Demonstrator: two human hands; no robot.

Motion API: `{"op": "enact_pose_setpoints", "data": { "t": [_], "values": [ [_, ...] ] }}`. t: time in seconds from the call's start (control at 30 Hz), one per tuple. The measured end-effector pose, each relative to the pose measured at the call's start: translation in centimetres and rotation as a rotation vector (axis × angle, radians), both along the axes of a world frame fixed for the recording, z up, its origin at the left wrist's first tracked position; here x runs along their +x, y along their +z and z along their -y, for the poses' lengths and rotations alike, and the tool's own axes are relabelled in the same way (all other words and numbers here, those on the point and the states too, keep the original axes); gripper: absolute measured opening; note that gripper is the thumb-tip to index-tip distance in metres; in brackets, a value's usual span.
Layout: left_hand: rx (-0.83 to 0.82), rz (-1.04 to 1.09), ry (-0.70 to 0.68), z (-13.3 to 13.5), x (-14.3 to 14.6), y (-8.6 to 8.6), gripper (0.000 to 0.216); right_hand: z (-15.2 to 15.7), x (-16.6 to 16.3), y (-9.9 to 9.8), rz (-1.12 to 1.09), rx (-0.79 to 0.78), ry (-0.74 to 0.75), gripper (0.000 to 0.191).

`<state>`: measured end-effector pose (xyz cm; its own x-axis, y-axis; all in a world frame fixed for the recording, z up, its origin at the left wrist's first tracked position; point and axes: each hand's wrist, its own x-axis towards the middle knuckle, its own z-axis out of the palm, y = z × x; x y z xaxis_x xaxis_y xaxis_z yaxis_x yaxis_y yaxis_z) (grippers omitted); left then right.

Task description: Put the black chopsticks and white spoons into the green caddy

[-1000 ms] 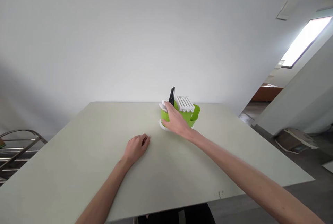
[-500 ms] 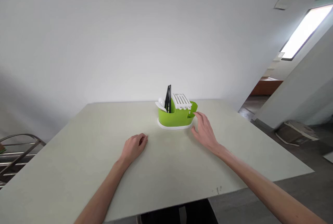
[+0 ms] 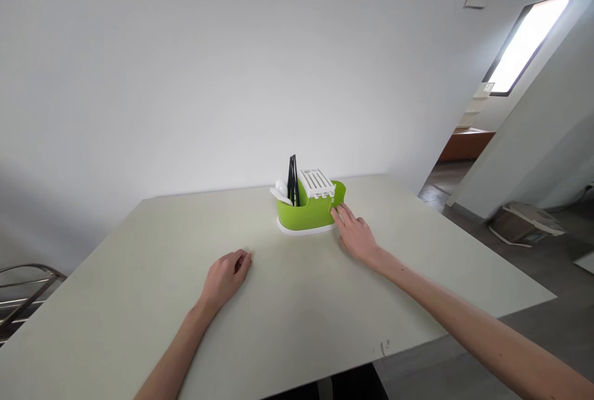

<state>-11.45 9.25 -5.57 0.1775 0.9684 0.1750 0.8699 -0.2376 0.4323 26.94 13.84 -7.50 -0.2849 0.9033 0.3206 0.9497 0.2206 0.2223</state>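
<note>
A green cutlery holder (image 3: 297,218) on a white base stands near the back of the table, by the wall. Black chopsticks (image 3: 293,180) and white spoons (image 3: 281,191) lean in its left compartment. A white slotted rack (image 3: 316,183) with small hooks covers its middle. My right hand (image 3: 355,234) is at the holder's right front, fingers stretched out, fingertips at its wall; I cannot tell whether they press on it. My left hand (image 3: 226,276) rests loosely curled on the table, apart from the holder, with nothing visible in it.
The pale table (image 3: 288,313) meets a white wall (image 3: 232,78) at the back. A metal rack (image 3: 23,301) stands off the left edge. On the floor at right lies a bin-like container (image 3: 524,225). Dark smudges mark the table's front edge.
My right hand has come in to the holder's right front, its fingers lower and straighter. My left hand stays curled on the table. The whole view has shifted slightly.
</note>
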Motion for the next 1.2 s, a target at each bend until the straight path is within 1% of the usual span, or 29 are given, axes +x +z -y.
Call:
{"op": "enact_pose_setpoints", "data": {
  "t": [0.1,0.23,0.4,0.57,0.67,0.77,0.83,0.9,0.97,1.1,1.2],
  "values": [
    [-0.007,-0.004,-0.002,0.0,-0.1,0.1,0.044,-0.9,1.5,-0.3,0.016,-0.018,-0.037,0.079],
    [-0.02,-0.005,0.018,0.0,0.5,0.4,0.044,-2.4,4.9,-0.4,-0.003,-0.084,-0.081,0.081],
    [-0.026,0.001,0.024,-0.1,0.8,0.6,0.045,-4.1,9.2,-0.2,-0.093,-0.203,-0.143,0.088],
    [-0.026,0.016,0.03,-0.3,0.2,0.2,0.045,-5.7,12.6,-0.1,-0.161,-0.278,-0.204,0.098],
    [-0.038,0.028,0.027,-0.3,-0.1,0.0,0.044,-6.5,14.5,0.0,-0.226,-0.328,-0.256,0.1],
    [-0.032,0.028,0.021,-0.3,-0.1,-0.2,0.043,-6.6,15.5,-0.3,-0.302,-0.351,-0.304,0.103],
    [-0.026,0.02,0.016,-0.4,-0.1,-0.2,0.043,-5.9,15.5,-0.9,-0.351,-0.341,-0.327,0.107],
    [-0.02,0.013,0.008,-0.4,0.0,-0.3,0.044,-4.6,14.7,-2.1,-0.39,-0.324,-0.335,0.106],
    [-0.008,0.01,0.003,-0.3,0.0,-0.3,0.044,-2.8,13.3,-3.7,-0.415,-0.313,-0.318,0.098],
    [0.011,0.015,-0.005,-0.2,0.0,-0.2,0.044,1.3,9.4,-6.5,-0.458,-0.303,-0.279,0.078],
    [0.01,0.025,0.004,0.0,0.0,0.0,0.043,4.0,6.7,-7.4,-0.477,-0.253,-0.212,0.07]
  ]
}}
